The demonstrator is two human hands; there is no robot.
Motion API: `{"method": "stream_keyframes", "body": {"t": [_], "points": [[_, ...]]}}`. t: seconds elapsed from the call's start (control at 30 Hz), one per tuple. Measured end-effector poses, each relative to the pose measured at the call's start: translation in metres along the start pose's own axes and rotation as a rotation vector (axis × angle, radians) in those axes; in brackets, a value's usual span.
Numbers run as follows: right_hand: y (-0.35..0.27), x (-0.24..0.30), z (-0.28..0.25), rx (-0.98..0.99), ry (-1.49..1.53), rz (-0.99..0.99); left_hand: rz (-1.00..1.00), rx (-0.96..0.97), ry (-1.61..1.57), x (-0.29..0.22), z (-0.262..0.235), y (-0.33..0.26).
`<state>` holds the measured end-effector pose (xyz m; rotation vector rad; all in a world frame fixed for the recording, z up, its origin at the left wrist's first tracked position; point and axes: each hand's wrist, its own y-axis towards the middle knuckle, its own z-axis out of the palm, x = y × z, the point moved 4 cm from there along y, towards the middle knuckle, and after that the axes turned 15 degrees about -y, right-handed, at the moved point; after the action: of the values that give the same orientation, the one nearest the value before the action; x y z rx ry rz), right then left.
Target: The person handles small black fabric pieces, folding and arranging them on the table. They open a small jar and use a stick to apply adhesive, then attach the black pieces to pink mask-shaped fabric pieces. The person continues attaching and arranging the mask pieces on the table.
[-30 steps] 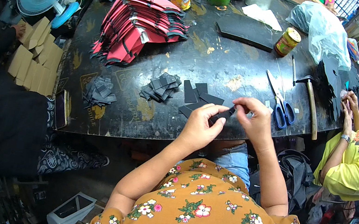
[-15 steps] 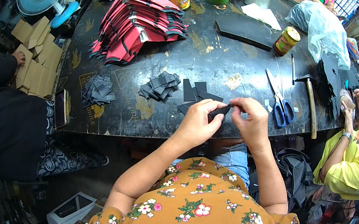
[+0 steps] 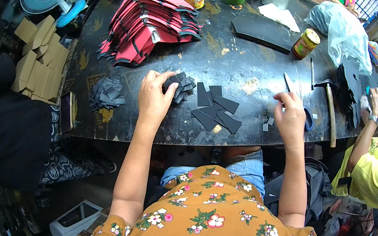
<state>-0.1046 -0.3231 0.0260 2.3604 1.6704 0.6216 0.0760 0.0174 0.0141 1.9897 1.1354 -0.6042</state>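
My left hand [image 3: 154, 95] is at the left side of a heap of small black pieces [image 3: 182, 89], its thumb and fingers closed on a black piece at the heap's edge. My right hand [image 3: 290, 115] hovers low above the blue-handled scissors [image 3: 308, 120] and covers most of them. Its fingers are curled with the tips together; what they hold, if anything, is too small to make out. Small pale squares [image 3: 265, 127] lie just left of it. Between my hands, several larger flat black pieces [image 3: 209, 114] are spread loosely over the dark table [image 3: 166, 136].
Another dark heap [image 3: 107, 93] and a phone [image 3: 67, 111] lie left. Behind stands a red-and-black stack [image 3: 154, 23]. A hammer [image 3: 330, 115], a jar [image 3: 306, 42] and a black slab [image 3: 261, 33] are at the right. A person in yellow [image 3: 369, 166] works at the right edge.
My hands have parted from the middle. The left moved left to the small-piece heap, the right moved right over the scissors. The black piece they held together is no longer between them.
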Motion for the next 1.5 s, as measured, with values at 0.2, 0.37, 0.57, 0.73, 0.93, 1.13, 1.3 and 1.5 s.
{"method": "stream_keyframes", "body": {"t": [0.2, 0.37, 0.57, 0.73, 0.93, 1.13, 1.3, 1.5], "points": [[0.005, 0.071, 0.029, 0.2, 0.143, -0.216, -0.05, 0.011, -0.042, 0.007, 0.001, -0.002], [0.007, 0.077, 0.047, 0.307, 0.211, -0.122, 0.089, -0.083, 0.036, -0.004, -0.002, -0.007], [0.007, 0.06, 0.057, 0.502, 0.995, 0.211, 0.08, -0.03, -0.41, -0.04, 0.018, -0.018], [-0.014, 0.066, 0.053, 0.695, 1.569, 0.303, -0.255, 0.349, -1.422, -0.079, 0.089, -0.047], [-0.021, 0.069, 0.029, 0.309, 1.005, 0.158, -0.349, 0.274, -1.339, -0.075, 0.099, -0.051], [-0.01, 0.087, -0.02, -0.1, 0.458, -0.253, -0.474, 0.398, -1.103, -0.077, 0.089, -0.051], [-0.01, 0.101, -0.015, -0.114, 0.278, -0.371, -0.139, 0.294, -0.767, -0.099, 0.075, -0.055], [-0.017, 0.086, -0.002, -0.115, 0.283, -0.372, -0.13, 0.37, -0.722, -0.101, 0.088, -0.057]]}}
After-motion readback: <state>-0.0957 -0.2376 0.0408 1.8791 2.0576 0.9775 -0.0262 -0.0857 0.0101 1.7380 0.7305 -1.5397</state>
